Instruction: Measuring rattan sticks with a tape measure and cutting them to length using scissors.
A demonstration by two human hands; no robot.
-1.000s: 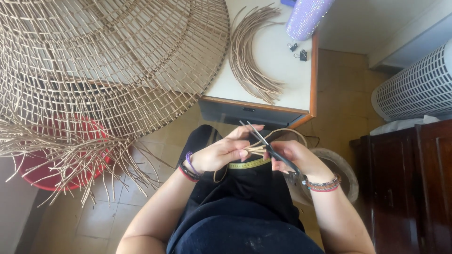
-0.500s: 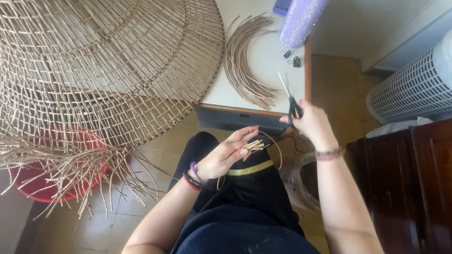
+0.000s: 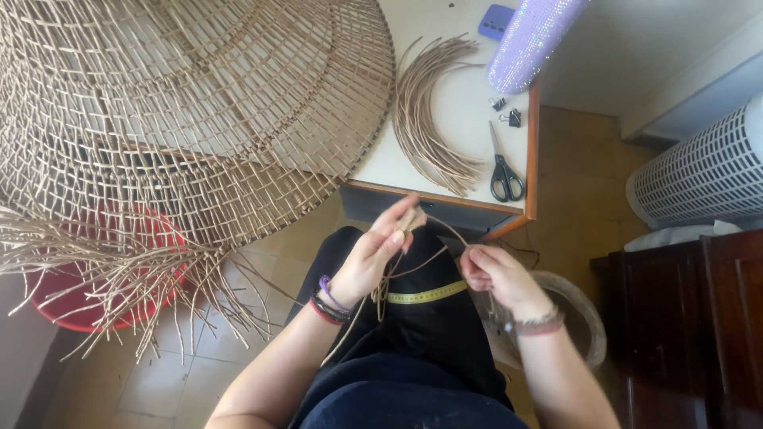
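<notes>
The left hand (image 3: 373,258) is raised above the lap, its thumb and fingers pinched together on a small bundle of tan rattan strands (image 3: 411,220) held at its fingertips, the bundle sitting just below the front edge of the white table (image 3: 465,103). From that pinch a thin strand curves toward 4 o'clock into the right hand (image 3: 494,278), whose fingers are curled closed around it; more loose strand ends dangle from the left hand toward 6 o'clock, over a yellow measuring tape (image 3: 427,295) lying across the person's dark lap. Both wrists carry bracelets. On the table, at 1 o'clock from the hands, a pair of black-handled scissors (image 3: 503,170) lies closed and untouched, well apart from both hands, beside a curved sheaf of rattan reeds (image 3: 425,119). Two small binder clips (image 3: 507,111) sit just above the scissors, near a glittery lilac cylinder (image 3: 528,40). A large open-weave rattan lampshade (image 3: 175,103) fills the view at 10 o'clock, its unfinished ends fanning over a red stool (image 3: 103,270). A white slatted appliance (image 3: 699,171) stands at 3 o'clock.
</notes>
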